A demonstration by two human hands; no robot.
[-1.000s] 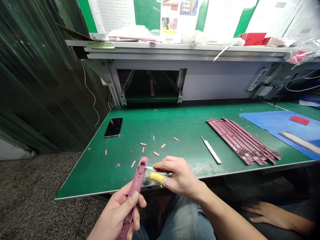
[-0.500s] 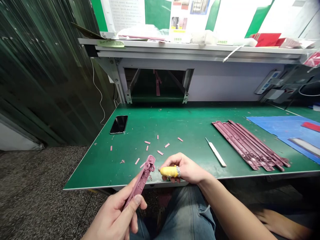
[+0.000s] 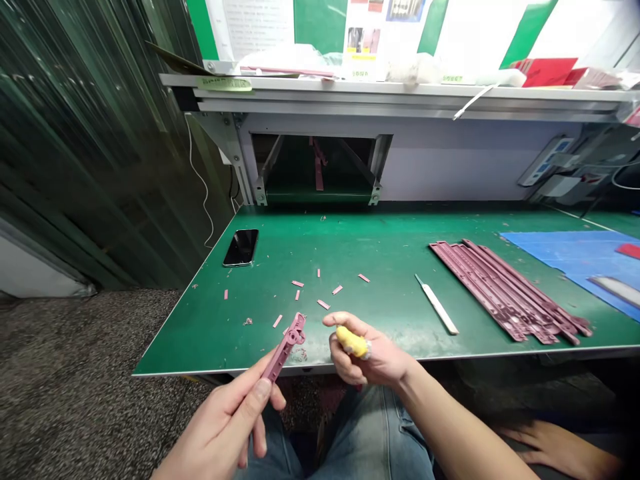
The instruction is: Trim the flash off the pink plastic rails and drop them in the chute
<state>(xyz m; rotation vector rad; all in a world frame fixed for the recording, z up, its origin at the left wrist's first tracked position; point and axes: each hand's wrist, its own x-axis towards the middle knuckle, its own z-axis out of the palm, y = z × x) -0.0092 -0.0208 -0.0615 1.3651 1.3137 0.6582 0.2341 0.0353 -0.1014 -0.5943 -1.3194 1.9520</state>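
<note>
My left hand (image 3: 235, 417) is closed around a long pink plastic part (image 3: 285, 347), its rounded end with a ring-shaped boss pointing up and away from me. The part's lower end is hidden by my palm. To the right of it, my right hand (image 3: 365, 350) is held apart from the part, thumb in a yellow finger cover (image 3: 351, 341). Its index finger is stretched out and the other fingers are loosely bent, with nothing visible between them. Small pink plastic pieces (image 3: 323, 304) lie scattered on the green table (image 3: 380, 247) beyond my hands.
A white-handled craft knife (image 3: 440, 309) lies right of centre, beside a stack of long pink parts (image 3: 505, 290). Farther right is a blue sheet (image 3: 575, 250). A phone (image 3: 241, 247) rests at the left. Another person's hand (image 3: 560, 447) shows at lower right. Behind is a conveyor opening (image 3: 325, 197).
My right hand has drawn back slightly to the right, its index finger straightening away from the thumb. The pink part in my left hand has turned a little about its length.
</note>
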